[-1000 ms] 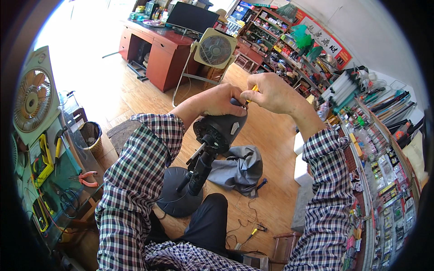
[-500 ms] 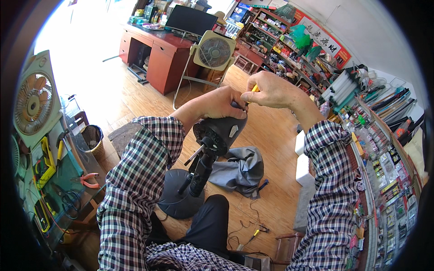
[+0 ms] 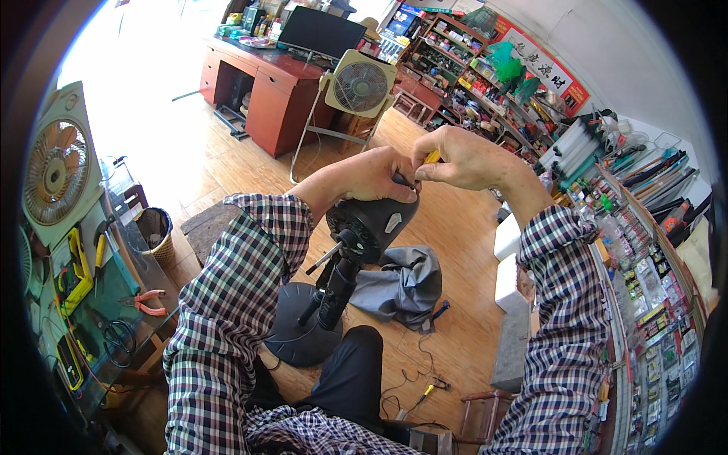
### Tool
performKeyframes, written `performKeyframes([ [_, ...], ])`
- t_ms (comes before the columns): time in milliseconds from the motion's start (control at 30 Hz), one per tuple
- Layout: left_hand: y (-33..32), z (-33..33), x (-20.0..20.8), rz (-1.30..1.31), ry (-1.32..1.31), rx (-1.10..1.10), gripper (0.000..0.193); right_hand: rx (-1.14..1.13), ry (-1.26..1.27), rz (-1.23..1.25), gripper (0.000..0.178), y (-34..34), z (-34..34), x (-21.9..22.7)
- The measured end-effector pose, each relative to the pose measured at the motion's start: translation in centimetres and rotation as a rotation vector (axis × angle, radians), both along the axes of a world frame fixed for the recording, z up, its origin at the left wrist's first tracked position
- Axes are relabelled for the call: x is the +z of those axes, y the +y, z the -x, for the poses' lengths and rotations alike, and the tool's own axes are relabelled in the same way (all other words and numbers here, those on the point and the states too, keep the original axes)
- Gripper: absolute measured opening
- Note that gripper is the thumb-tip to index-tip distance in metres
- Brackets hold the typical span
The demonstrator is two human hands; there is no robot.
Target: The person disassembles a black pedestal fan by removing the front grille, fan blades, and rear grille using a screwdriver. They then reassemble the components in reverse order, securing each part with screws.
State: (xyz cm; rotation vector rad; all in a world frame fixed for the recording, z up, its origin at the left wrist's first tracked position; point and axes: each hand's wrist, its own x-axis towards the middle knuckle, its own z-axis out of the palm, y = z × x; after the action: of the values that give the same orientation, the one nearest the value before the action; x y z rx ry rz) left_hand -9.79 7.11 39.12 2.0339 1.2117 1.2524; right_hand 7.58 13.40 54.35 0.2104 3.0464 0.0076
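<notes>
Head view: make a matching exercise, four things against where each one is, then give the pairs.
1. black fan motor housing
2. round black base
3. grey cloth
4. red-handled pliers

A. on the bench at the left
B. under the left hand
C. crumpled on the wooden floor
D. at the foot of the pole

Pairs: 1-B, 2-D, 3-C, 4-A

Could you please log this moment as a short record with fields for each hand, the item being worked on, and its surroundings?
left hand: grips the top of the black fan motor housing
right hand: pinches a yellow-handled tool at the housing's top
housing support: black pole on a round black base on the wooden floor
nearby floor: grey cloth
left bench: red pliers
background: beige box fan, red desk
</notes>
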Motion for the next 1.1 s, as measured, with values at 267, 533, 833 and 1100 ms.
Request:
performKeyframes([
  [267,0.4,-0.2,-0.4,0.028,-0.016,0.015,0.025,-0.01,-0.061,0.05,0.013,0.1,0.3,0.2],
  [533,0.0,-0.7,-0.2,0.061,-0.027,0.003,0.027,-0.072,-0.071,-0.067,0.021,-1.3,0.7,0.0],
  [833,0.1,-0.9,-0.2,0.023,-0.023,-0.023,0.026,-0.144,-0.114,-0.062,0.022,-1.3,0.4,0.6],
  [1100,-0.1,-0.7,-0.3,0.003,0.009,-0.003,0.03,-0.094,-0.144,0.037,0.014,-1.0,0.1,0.8],
])
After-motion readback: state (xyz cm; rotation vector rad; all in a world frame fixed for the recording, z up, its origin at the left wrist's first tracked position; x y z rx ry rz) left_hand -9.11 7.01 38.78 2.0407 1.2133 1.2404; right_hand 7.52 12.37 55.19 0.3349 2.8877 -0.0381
